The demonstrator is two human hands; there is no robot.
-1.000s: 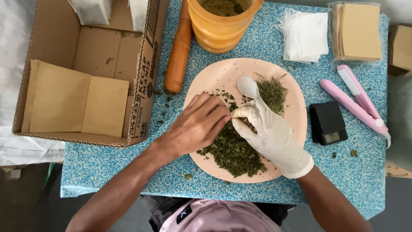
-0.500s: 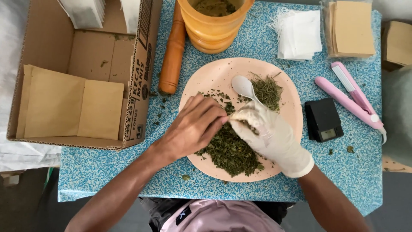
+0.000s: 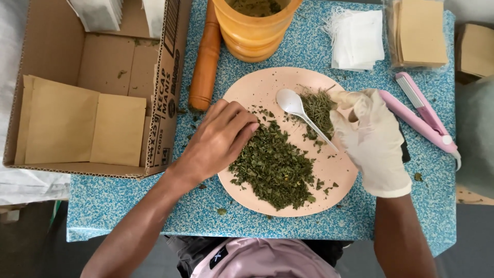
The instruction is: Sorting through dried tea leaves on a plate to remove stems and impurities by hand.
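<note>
My left hand (image 3: 216, 141) is bare and rests on the left side of the plate (image 3: 257, 87). Its fingers are curled loosely with the tips touching the edge of the dark green leaf pile (image 3: 275, 164). It holds nothing that I can see.

My right hand (image 3: 371, 141) wears a white glove and hovers over the right rim of the plate, covering most of a black scale (image 3: 404, 149). The fingers are bunched together, thumb against fingertips. I cannot tell if anything is pinched inside.

The leaf pile sits in the lower middle of the plate, spreading toward its near rim. A smaller heap of thin dry stems (image 3: 319, 108) is on the upper right of the plate, just beside the gloved fingers. A white spoon (image 3: 301, 113) lies on the plate between the two heaps, bowl toward the top, handle pointing at my right hand.

Off the plate:
- A wooden mortar (image 3: 254, 28) just above it, a wooden pestle (image 3: 206, 59) to the upper left.
- A cardboard box (image 3: 170, 77) with brown pouches (image 3: 82, 123), to the left.
- White filter bags (image 3: 357, 38) and a stack of brown pouches in a clear bag (image 3: 419, 33), upper right.
- A pink sealer (image 3: 424, 116), to the right.

All of it sits on a blue speckled table (image 3: 123, 206).
</note>
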